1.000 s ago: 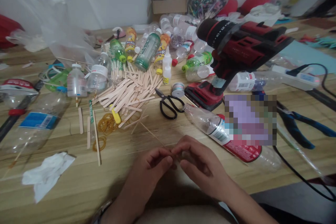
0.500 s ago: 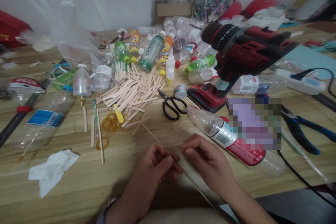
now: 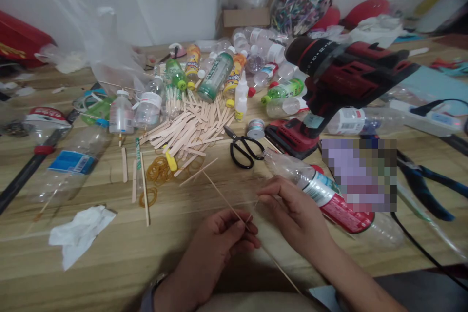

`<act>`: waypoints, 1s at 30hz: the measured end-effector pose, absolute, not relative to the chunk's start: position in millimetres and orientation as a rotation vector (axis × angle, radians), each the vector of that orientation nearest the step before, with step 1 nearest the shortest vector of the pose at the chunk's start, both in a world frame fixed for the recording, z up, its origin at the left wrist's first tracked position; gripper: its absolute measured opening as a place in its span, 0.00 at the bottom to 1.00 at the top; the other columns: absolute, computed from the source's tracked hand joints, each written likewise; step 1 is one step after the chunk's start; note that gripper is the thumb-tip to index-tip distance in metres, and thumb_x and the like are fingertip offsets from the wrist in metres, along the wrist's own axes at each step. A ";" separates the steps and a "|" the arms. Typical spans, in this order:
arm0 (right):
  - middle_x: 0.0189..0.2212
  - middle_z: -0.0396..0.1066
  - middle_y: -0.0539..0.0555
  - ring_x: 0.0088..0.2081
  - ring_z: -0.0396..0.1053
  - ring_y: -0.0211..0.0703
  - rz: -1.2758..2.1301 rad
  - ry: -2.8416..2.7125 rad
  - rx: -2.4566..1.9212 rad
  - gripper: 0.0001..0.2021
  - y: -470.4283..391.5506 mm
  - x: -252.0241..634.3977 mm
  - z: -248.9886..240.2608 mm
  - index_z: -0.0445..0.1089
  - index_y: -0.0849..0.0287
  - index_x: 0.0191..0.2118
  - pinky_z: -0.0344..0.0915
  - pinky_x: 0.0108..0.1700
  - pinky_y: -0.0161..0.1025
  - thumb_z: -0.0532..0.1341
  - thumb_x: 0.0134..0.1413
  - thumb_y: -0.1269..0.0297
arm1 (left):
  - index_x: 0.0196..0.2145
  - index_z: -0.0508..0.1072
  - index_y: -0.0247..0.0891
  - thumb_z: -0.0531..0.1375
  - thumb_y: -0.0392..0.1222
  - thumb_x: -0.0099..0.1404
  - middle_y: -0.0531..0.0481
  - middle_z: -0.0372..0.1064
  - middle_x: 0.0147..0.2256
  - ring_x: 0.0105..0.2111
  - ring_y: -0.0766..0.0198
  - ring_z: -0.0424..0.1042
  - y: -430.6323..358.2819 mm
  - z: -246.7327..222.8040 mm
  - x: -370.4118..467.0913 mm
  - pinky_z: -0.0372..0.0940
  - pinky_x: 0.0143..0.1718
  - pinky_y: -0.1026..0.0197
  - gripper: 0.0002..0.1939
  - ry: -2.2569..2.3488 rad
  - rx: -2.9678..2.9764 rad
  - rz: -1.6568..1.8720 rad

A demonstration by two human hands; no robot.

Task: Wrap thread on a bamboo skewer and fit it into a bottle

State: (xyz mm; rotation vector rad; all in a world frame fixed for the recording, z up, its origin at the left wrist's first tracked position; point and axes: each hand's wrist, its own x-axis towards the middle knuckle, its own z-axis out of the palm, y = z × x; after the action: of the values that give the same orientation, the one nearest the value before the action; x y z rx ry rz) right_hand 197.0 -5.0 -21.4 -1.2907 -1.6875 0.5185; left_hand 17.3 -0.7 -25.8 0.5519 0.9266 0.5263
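Observation:
My left hand [image 3: 226,241] is closed round a long thin wooden stick [image 3: 221,193], which slants from the table's middle towards my lap. Near its far end a shorter thin stick [image 3: 193,175] lies crosswise; I cannot tell whether the two are joined. To the right, my right hand [image 3: 292,214] is pinched, with a fine pale strand [image 3: 253,209] running from its fingertips to the stick at the left fingers. Beyond the hands are black-handled scissors [image 3: 241,151], a spool of thread [image 3: 255,128] and a bundle of rubber bands [image 3: 159,170].
A pile of craft sticks [image 3: 190,126] lies behind the rubber bands. A red cordless drill [image 3: 340,73] stands at right, beside a red-labelled plastic bottle [image 3: 343,212]. Pliers [image 3: 420,180] lie farther right, a crumpled tissue [image 3: 82,234] at left. Several bottles crowd the back.
The right hand has drawn slightly away from the left, and the strand between them now shows more steeply. The left hand keeps its hold on the stick. The whole view has shifted a little.

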 end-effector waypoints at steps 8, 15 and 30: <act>0.24 0.66 0.49 0.27 0.65 0.39 0.475 -1.758 -1.378 0.09 4.3 199.1 -19.0 0.65 0.57 0.30 0.62 0.29 0.34 0.56 0.63 0.70 | 0.30 0.74 0.34 0.72 0.51 0.48 0.52 0.73 0.29 0.28 0.68 0.71 1.1 -22.4 18.7 0.64 0.33 0.64 0.19 0.926 0.554 0.513; 0.23 0.67 0.48 0.23 0.62 0.37 0.500 -1.785 -1.342 0.08 9.5 197.3 -18.7 0.69 0.57 0.31 0.60 0.27 0.33 0.58 0.63 0.70 | 0.29 0.75 0.34 0.72 0.48 0.49 0.54 0.72 0.27 0.26 0.71 0.70 2.9 -21.1 20.4 0.62 0.30 0.66 0.16 0.878 0.550 0.536; 0.24 0.71 0.49 0.23 0.63 0.37 0.665 -1.665 -1.377 0.08 18.5 195.0 -12.6 0.77 0.57 0.36 0.59 0.26 0.34 0.60 0.60 0.64 | 0.31 0.76 0.32 0.72 0.50 0.49 0.53 0.73 0.27 0.26 0.70 0.70 0.4 -22.7 20.8 0.64 0.31 0.64 0.19 0.895 0.557 0.561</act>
State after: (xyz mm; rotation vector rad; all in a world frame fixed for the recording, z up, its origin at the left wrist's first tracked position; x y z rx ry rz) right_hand 195.0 18.5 -12.6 -1.3770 -1.6654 0.6646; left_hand 20.8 0.4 -22.7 0.5574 0.8947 0.5612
